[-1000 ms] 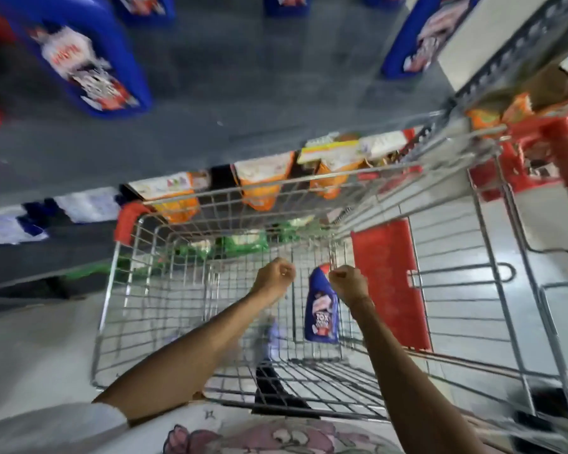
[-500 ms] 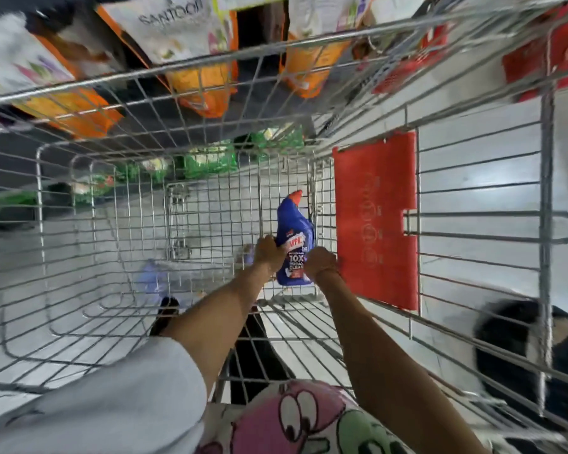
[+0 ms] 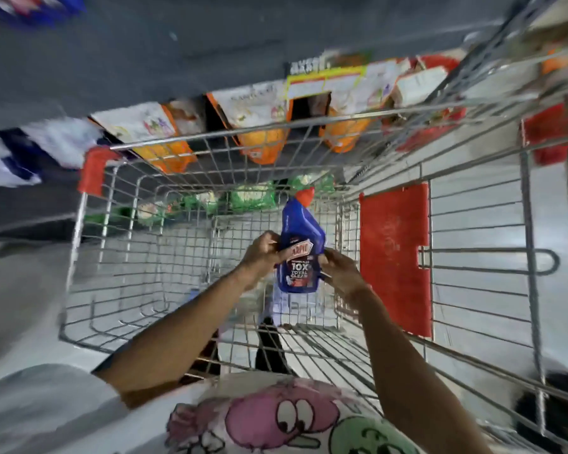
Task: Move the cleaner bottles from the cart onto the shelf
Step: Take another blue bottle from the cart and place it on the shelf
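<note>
A blue cleaner bottle [image 3: 300,247] with a red cap and a "10X total clean" label is held upright inside the wire cart [image 3: 118,257], above its floor. My left hand [image 3: 262,253] grips its left side and my right hand [image 3: 340,273] grips its lower right side. A dark grey shelf board [image 3: 177,54] runs across the top of the view, beyond the cart's far rim. Blurred blue bottles [image 3: 36,8] stand at its upper left corner.
Orange and white pouches [image 3: 259,126] hang on the shelf level below the board, green packs [image 3: 250,198] lower still. A red plastic flap [image 3: 394,257] lines the cart's right side, a red corner guard [image 3: 94,170] its left rim. Pale floor tiles surround the cart.
Both hands reached down into the cart, closed on the blue bottle and lifted it off the cart floor. The view tilted down into the cart, then back up toward the shelf.
</note>
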Available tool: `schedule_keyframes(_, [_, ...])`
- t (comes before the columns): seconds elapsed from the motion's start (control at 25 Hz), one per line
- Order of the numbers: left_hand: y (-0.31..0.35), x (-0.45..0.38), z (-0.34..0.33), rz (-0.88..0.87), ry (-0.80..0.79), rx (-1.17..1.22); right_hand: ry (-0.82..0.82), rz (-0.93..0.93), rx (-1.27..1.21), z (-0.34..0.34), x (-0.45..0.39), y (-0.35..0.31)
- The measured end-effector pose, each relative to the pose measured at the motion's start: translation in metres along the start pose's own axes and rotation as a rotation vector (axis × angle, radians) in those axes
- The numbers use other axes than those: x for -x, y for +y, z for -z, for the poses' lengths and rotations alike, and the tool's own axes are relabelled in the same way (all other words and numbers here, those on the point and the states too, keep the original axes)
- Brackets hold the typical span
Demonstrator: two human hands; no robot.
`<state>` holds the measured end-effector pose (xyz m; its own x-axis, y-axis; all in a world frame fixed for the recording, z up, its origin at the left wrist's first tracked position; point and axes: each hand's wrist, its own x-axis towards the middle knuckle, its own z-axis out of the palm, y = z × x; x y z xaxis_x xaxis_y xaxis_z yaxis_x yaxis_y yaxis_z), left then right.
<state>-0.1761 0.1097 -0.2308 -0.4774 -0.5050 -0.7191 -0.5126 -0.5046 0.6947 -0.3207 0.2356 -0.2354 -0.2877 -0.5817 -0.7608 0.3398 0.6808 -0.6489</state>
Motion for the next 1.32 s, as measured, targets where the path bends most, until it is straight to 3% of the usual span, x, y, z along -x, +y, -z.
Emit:
schedule_keyframes(0.12, [0.056,0.034,0.029,-0.168,0.048,0.076,-0.117,0.273,-0.078,-0.014,0.018,-0.062])
schedule_keyframes(0.32, [0.168,0.098,0.084,-0.532,0.092,0.041,-0.105,0.721,0.032,-0.044,0.042,-0.183])
schedule_keyframes(0.56, [0.27,0.137,0.132,-0.793,0.181,-0.05,-0.111,0.965,0.02,-0.071,0.07,-0.31])
schedule_keyframes(0.88, [0.342,0.11,0.136,-0.857,0.332,0.071,-0.099,1.014,0.102,-0.079,0.054,-0.399])
schedule_keyframes(1.2, [0.339,0.073,0.129,-0.772,0.335,0.07,-0.017,0.9,0.179,-0.072,0.02,-0.398])
schedule_keyframes(1.32, [0.32,0.074,0.139,-0.691,0.487,-0.013,-0.067,0.818,0.273,-0.073,0.019,-0.4])
